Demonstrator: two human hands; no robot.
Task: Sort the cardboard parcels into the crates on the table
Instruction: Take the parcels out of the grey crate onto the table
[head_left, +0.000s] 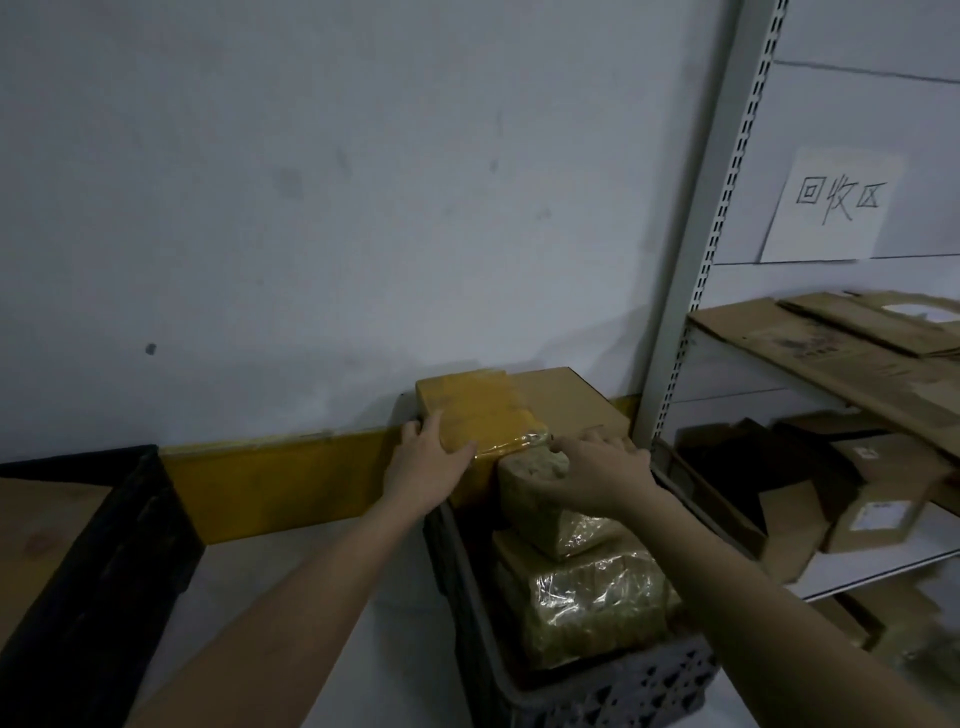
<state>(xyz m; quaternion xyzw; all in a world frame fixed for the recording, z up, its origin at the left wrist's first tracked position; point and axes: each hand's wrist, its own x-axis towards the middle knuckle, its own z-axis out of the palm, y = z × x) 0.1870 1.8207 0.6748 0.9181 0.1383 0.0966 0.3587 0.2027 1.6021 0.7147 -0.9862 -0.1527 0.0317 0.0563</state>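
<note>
A dark grey slotted crate (597, 691) stands on the table, filled with taped cardboard parcels. On top at the back lies a yellow-taped parcel (483, 410) beside a plain brown parcel (571, 400). My left hand (426, 467) grips the yellow-taped parcel at its near left corner. My right hand (597, 473) rests with spread fingers on a smaller tape-wrapped parcel (540, 499) just in front. Nearer to me in the crate sits a large shiny-wrapped parcel (592, 608).
A black crate (93, 561) with brown cardboard inside stands at the left. A yellow strip (270, 488) runs along the wall base. At the right, a metal shelf rack (691, 312) holds flattened cardboard and boxes, with a paper sign (831, 208) above.
</note>
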